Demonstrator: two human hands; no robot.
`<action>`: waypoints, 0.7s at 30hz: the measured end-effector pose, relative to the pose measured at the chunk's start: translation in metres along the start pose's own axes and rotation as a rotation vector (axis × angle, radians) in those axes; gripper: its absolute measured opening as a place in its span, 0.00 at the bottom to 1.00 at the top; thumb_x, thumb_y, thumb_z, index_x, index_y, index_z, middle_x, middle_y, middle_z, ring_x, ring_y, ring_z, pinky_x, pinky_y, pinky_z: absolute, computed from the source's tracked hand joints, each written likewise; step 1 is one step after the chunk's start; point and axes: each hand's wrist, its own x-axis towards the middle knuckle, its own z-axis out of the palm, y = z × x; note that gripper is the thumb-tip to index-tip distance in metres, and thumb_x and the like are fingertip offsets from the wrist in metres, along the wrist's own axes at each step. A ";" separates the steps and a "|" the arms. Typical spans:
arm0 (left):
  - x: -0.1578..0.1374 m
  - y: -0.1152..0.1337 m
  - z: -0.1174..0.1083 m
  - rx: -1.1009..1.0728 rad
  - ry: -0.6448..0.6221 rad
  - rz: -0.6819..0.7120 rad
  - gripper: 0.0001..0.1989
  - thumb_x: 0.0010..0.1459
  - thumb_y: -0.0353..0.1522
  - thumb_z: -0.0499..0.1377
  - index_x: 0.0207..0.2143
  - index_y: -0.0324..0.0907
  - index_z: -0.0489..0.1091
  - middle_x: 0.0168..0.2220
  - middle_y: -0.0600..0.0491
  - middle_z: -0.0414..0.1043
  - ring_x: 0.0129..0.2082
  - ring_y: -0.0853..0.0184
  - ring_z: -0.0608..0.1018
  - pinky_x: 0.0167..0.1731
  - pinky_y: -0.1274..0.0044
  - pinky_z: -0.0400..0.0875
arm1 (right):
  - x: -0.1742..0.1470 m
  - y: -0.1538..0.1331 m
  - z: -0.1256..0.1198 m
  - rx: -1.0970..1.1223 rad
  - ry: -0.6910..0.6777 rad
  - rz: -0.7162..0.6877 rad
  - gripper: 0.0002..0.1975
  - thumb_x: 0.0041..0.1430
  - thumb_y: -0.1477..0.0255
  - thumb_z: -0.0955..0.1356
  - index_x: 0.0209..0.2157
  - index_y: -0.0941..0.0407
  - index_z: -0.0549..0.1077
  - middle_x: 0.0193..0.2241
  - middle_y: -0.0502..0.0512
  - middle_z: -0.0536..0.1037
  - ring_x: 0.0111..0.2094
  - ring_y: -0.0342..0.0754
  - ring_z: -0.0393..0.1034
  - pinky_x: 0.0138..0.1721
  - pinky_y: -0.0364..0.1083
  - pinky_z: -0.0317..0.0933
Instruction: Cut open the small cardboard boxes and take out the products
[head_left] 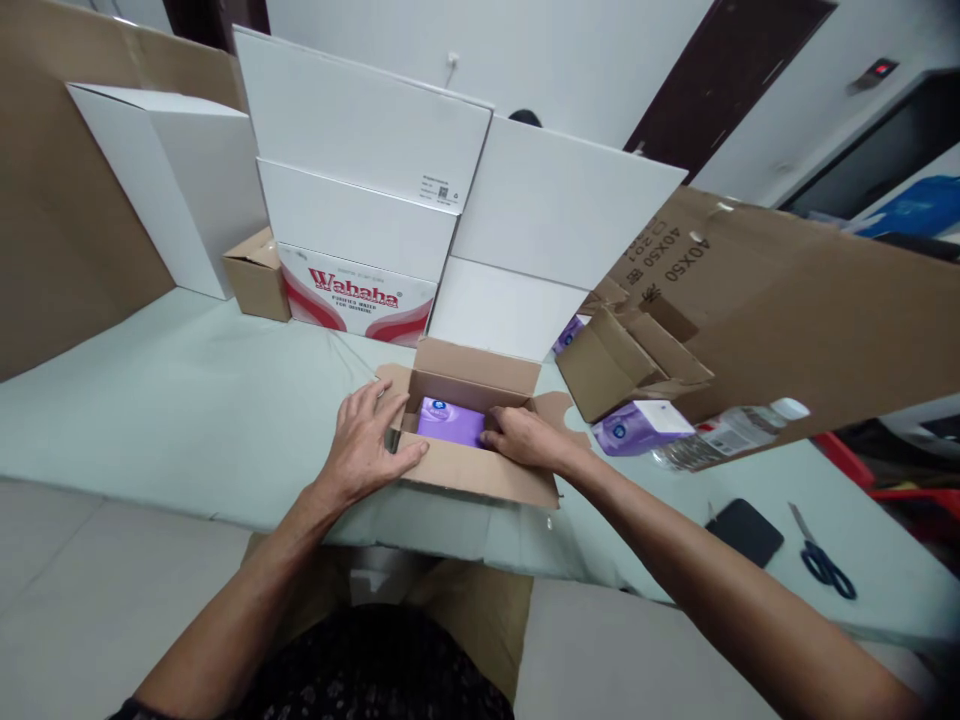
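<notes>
An open brown cardboard box (480,474) lies near the table's front edge with its flaps folded outward. Inside it rests a purple tissue pack (450,422), lying flat. My left hand (367,440) is at the box's left end, fingers spread along the side flap and thumb on the front flap; it is open. Reaching into the right part of the box, my right hand (519,436) has its fingers bent against the right end of the tissue pack. Part of those fingers is hidden.
Behind the box stand white Wahaha cartons (358,295) and a small brown box (259,278). To the right are a tilted brown box (607,365), another purple tissue pack (637,428), a clear bottle (739,432), a black phone-like slab (744,532) and scissors (821,560).
</notes>
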 end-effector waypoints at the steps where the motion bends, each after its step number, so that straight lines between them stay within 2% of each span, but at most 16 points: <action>1: 0.000 0.000 0.000 0.001 -0.001 -0.002 0.32 0.56 0.46 0.65 0.59 0.40 0.72 0.66 0.35 0.64 0.67 0.41 0.66 0.64 0.50 0.61 | 0.006 0.001 0.002 0.044 -0.018 0.021 0.07 0.62 0.69 0.71 0.34 0.59 0.78 0.42 0.69 0.83 0.47 0.63 0.77 0.44 0.51 0.65; 5: -0.001 0.002 0.002 -0.009 0.004 -0.015 0.33 0.55 0.45 0.66 0.60 0.40 0.71 0.67 0.36 0.64 0.67 0.41 0.65 0.65 0.50 0.60 | 0.018 0.006 0.011 0.295 -0.081 0.119 0.13 0.57 0.64 0.76 0.28 0.57 0.73 0.35 0.64 0.83 0.38 0.57 0.78 0.37 0.49 0.67; 10: -0.002 0.001 0.005 -0.046 0.003 -0.024 0.34 0.55 0.43 0.66 0.62 0.41 0.70 0.67 0.36 0.62 0.67 0.42 0.65 0.65 0.51 0.60 | 0.021 0.004 0.021 0.680 -0.119 0.212 0.15 0.61 0.60 0.73 0.31 0.56 0.71 0.27 0.55 0.79 0.28 0.45 0.73 0.30 0.43 0.68; 13: -0.002 -0.001 0.007 -0.064 0.005 -0.022 0.33 0.55 0.43 0.67 0.62 0.43 0.69 0.67 0.38 0.62 0.67 0.44 0.65 0.66 0.51 0.60 | 0.028 0.002 0.026 0.820 -0.154 0.255 0.17 0.59 0.58 0.75 0.30 0.57 0.72 0.24 0.53 0.76 0.23 0.42 0.68 0.25 0.41 0.64; 16: -0.003 -0.001 0.008 -0.061 0.007 -0.019 0.33 0.56 0.42 0.66 0.62 0.43 0.69 0.67 0.37 0.62 0.66 0.44 0.66 0.65 0.51 0.61 | 0.037 0.004 0.029 0.900 -0.207 0.291 0.20 0.52 0.55 0.78 0.31 0.57 0.74 0.24 0.53 0.77 0.24 0.44 0.69 0.23 0.42 0.63; 21: -0.003 -0.001 0.010 -0.066 0.016 -0.019 0.33 0.56 0.42 0.66 0.62 0.42 0.69 0.66 0.37 0.62 0.66 0.44 0.66 0.65 0.52 0.61 | 0.046 0.006 0.030 0.988 -0.297 0.322 0.25 0.47 0.51 0.80 0.36 0.56 0.78 0.30 0.56 0.82 0.30 0.48 0.74 0.28 0.44 0.68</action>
